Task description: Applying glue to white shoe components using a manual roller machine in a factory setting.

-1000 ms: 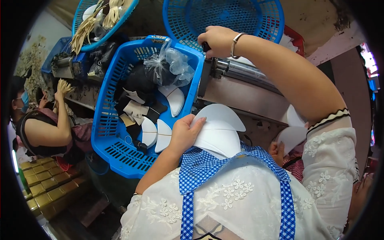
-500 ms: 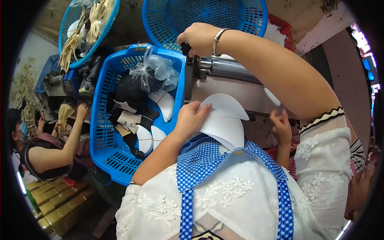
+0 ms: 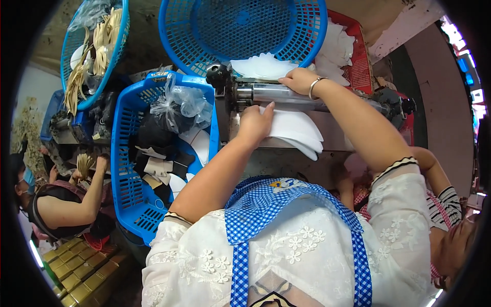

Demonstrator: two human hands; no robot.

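My left hand grips a small stack of white curved sheet pieces, thumb on top, at the near side of a metal roller machine. The pieces' far edge lies against the shiny roller; how far they reach under it is hidden. My right hand, with a bangle on the wrist, lies over the roller, fingers pointing left. Its fingertips are at the roller's far side, beside more white pieces fanned out there; I see nothing held in it. A black knob tops the machine's left end.
A blue crate with plastic bags and black, beige and white scraps stands left. Behind are a round blue basket and a red basket of white pieces. People sit left and right; golden boxes lie lower left.
My right hand has left the knob and moved right, onto the roller. My left hand has carried the white pieces forward from my lap to the roller.
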